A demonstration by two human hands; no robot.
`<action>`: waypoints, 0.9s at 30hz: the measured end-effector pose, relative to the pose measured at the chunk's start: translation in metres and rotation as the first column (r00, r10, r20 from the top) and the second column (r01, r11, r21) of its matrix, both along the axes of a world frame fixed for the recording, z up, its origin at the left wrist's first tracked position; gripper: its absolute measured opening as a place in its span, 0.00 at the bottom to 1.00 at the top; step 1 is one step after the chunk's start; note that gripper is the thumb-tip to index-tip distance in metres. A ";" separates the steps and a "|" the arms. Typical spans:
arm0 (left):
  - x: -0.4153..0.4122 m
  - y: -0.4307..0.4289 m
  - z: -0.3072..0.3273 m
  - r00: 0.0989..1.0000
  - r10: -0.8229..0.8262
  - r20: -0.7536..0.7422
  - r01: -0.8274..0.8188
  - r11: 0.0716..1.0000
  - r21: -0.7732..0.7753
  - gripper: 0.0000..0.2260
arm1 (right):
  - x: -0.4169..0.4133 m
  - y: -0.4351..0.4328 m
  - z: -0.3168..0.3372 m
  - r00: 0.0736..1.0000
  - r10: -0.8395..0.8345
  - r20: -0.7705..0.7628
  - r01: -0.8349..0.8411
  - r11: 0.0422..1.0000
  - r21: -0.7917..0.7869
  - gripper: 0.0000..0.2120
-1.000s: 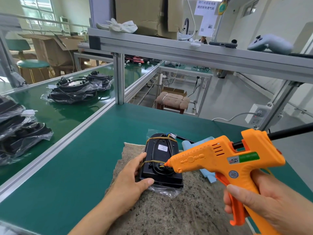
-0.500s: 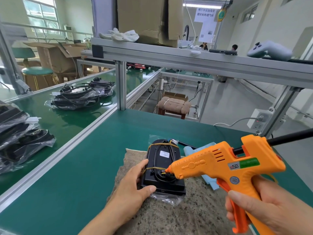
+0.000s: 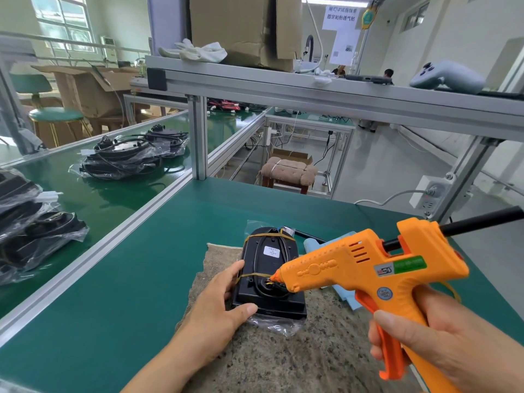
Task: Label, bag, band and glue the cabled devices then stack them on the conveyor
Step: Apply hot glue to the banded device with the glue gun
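Observation:
A black cabled device point(image 3: 256, 265) in a clear bag lies on a speckled stone slab point(image 3: 297, 353), with two yellow rubber bands around it and a white label on top. My left hand point(image 3: 221, 313) holds its left edge, thumb curled at the near corner. My right hand point(image 3: 436, 344) grips the handle of an orange glue gun point(image 3: 357, 268), fingers round the trigger. The gun's nozzle tip touches the wires at the device's near end.
Bagged black devices are piled on the green conveyor point(image 3: 93, 199) at the left point(image 3: 31, 231) and further back point(image 3: 127, 157). An aluminium rail divides conveyor from the green table. Blue paper point(image 3: 347, 296) lies under the gun. A shelf overhead carries a box, gloves and a controller.
The view has shifted slightly. The glue gun's nozzle stays at the wires on the device, and my left hand keeps its hold on the device's left edge.

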State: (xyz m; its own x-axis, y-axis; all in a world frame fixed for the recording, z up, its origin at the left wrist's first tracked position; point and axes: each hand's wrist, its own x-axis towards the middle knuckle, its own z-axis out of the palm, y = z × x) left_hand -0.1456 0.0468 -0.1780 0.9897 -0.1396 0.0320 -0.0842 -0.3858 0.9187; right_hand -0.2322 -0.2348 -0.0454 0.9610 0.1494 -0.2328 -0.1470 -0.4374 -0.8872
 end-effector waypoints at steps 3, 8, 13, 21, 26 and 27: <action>0.000 0.000 -0.001 1.000 -0.002 0.000 0.002 1.000 0.002 0.34 | 0.001 0.000 -0.001 1.000 0.009 0.008 -0.009 1.000 0.013 0.36; 0.001 0.000 -0.002 1.000 -0.004 0.002 0.004 1.000 0.000 0.34 | 0.000 -0.001 -0.002 1.000 0.000 0.014 0.000 1.000 0.024 0.34; 0.002 0.000 -0.003 1.000 -0.007 0.012 0.007 1.000 -0.006 0.33 | 0.000 -0.001 -0.003 1.000 -0.008 0.014 0.007 1.000 0.026 0.36; 0.004 0.001 -0.006 1.000 -0.008 0.008 0.008 1.000 -0.023 0.33 | -0.003 0.001 -0.001 1.000 0.016 0.014 -0.016 1.000 0.011 0.39; 0.003 0.001 -0.006 1.000 -0.015 0.003 0.015 1.000 -0.027 0.34 | -0.003 0.000 0.000 1.000 0.021 0.014 -0.021 1.000 0.005 0.35; 0.003 0.001 -0.006 1.000 -0.015 0.005 0.015 1.000 -0.025 0.34 | -0.004 -0.001 0.000 1.000 0.018 0.015 -0.018 1.000 0.008 0.32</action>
State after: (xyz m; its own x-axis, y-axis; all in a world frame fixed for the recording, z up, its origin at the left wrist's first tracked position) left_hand -0.1424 0.0479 -0.1840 0.9874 -0.1533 0.0401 -0.0938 -0.3612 0.9278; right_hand -0.2359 -0.2353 -0.0450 0.9613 0.1688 -0.2176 -0.1261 -0.4325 -0.8928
